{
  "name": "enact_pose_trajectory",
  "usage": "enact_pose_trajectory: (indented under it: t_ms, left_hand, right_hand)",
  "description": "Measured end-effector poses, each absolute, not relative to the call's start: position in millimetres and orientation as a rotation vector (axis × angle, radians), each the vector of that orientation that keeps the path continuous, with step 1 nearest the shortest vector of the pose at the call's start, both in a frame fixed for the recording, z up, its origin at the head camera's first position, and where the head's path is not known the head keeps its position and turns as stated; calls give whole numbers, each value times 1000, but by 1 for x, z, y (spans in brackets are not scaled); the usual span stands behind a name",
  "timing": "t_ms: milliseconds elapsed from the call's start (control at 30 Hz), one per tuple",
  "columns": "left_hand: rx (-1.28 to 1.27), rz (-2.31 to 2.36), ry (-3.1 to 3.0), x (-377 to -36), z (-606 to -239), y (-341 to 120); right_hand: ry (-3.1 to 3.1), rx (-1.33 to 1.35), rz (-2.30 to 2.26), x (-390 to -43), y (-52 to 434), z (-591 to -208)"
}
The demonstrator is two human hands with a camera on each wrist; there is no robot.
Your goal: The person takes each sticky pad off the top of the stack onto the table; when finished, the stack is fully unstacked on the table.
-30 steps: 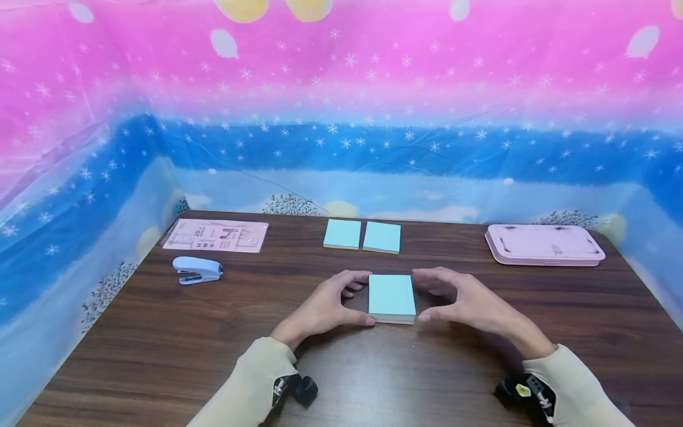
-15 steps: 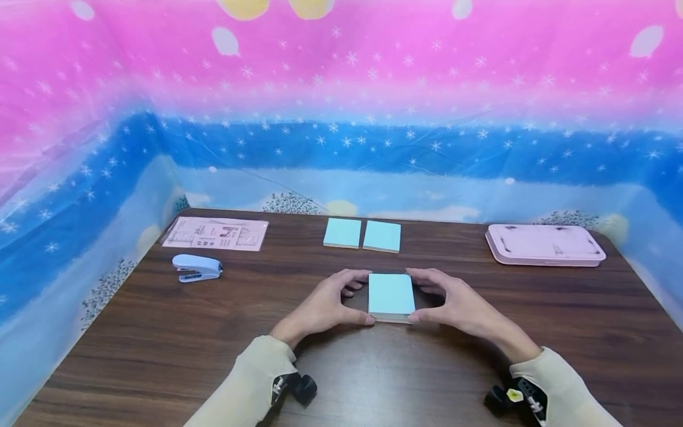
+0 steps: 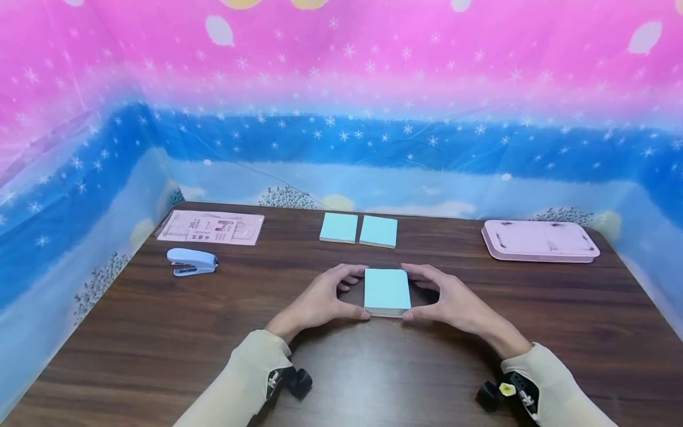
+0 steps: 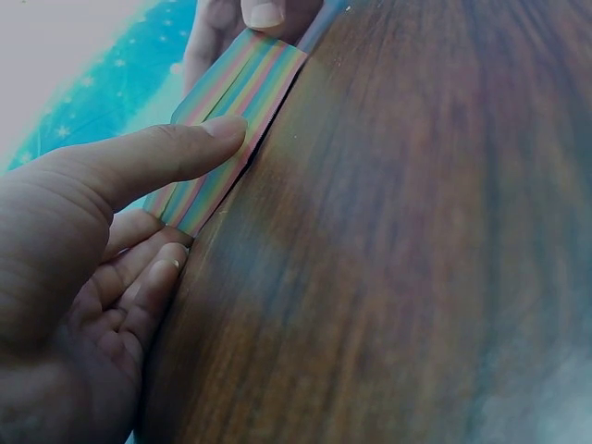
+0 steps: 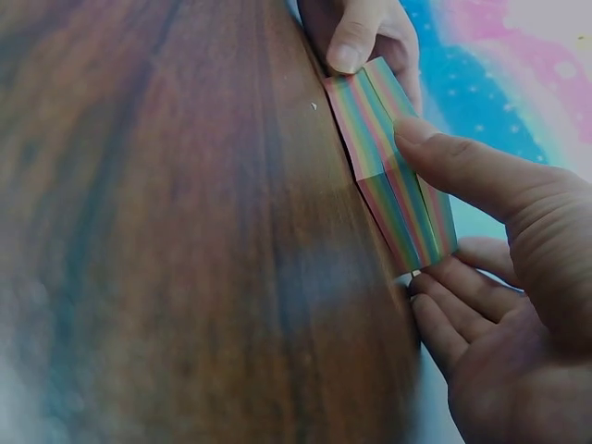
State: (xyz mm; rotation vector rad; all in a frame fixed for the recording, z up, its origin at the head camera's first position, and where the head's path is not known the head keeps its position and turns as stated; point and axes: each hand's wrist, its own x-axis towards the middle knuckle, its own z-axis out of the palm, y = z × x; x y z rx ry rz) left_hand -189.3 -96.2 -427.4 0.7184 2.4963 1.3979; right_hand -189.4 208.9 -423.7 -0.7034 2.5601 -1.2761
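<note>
squaring the paper stack (image 3: 386, 289) on the table (image 3: 160, 332) appears the current step, left hand (image 3: 322, 299) and right hand (image 3: 453, 299) gripping its opposite sides; the next move likely calls for even inward pressure.

Shifted toward 9 o'clock with the right hand (image 3: 453, 301) over the last second, closing the former gap at the 3 o'clock side of the note stack (image 3: 386, 289). Now touched at its 5 o'clock corner with the thumb (image 5: 462, 165). Reframed slightly in head view, setting the desk (image 3: 155, 350) nearer 11 o'clock.
</note>
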Motion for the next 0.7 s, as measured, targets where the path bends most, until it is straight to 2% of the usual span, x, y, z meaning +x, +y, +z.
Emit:
enact_pose_trajectory:
  t_ms: [700]
  left_hand:
    - [698,1396,2486,-190,-425,-94]
  right_hand:
    - [2535,-702,-1311,-193,214,-425]
